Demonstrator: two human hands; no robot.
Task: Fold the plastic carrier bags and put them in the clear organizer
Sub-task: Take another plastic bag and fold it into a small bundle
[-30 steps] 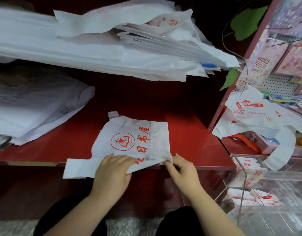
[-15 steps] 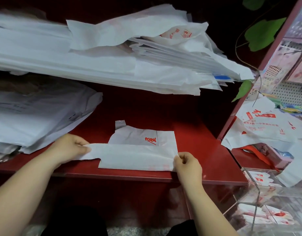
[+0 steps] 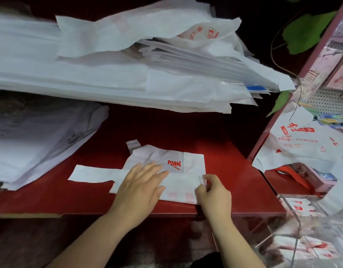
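A white plastic carrier bag [image 3: 192,163] with red print lies half folded on the red shelf [image 3: 224,155], one handle strip sticking out to the left. My left hand [image 3: 141,184] presses flat on the folded layer with straight fingers. My right hand [image 3: 213,194] pinches the bag's right edge near the shelf's front. The clear organizer [image 3: 294,235] stands at the lower right with several folded bags inside.
A tall stack of white bags [image 3: 128,74] overhangs the shelf from the back. Another pile of bags [image 3: 31,136] lies at the left. Loose printed bags [image 3: 306,144] and a pink box [image 3: 317,178] sit at the right, beside a display rack with green leaves.
My left hand let go of the handle strip at the left and moved right onto the folded bag. My right hand stays at the bag's right edge.
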